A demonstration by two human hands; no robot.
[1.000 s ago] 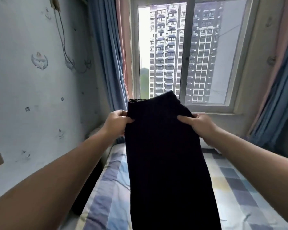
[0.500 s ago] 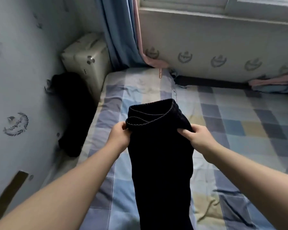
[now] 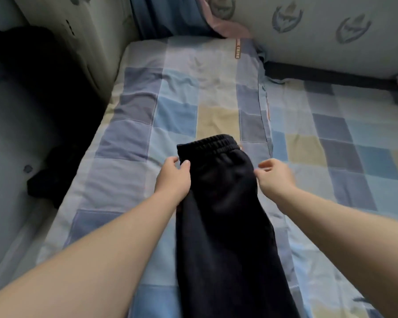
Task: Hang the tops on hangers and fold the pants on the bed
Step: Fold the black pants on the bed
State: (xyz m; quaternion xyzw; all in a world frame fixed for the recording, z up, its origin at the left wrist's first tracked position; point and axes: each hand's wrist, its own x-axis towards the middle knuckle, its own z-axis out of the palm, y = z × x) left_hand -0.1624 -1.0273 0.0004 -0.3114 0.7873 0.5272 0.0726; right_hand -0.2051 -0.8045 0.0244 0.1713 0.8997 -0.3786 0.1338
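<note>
The black sweatpants (image 3: 223,203) now lie lowered onto the bed (image 3: 147,111); left grip (image 3: 172,177) and right grip (image 3: 276,177) slack, empty, so I can fold.

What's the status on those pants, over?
Left hand loose, thumb on pants. Right hand loose, holding nothing. Pants lie along bed, waistband far end. Nothing on them.

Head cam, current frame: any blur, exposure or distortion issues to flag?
Head view: the right hand is smeared by motion, the left hand is sharper. Head view: the black pants are crushed to near-flat dark below the waistband. Head view: the floor corner left of the bed is underexposed, the forearms balloon toward the bottom edge from wide-angle distortion, and there is no glare.
</note>
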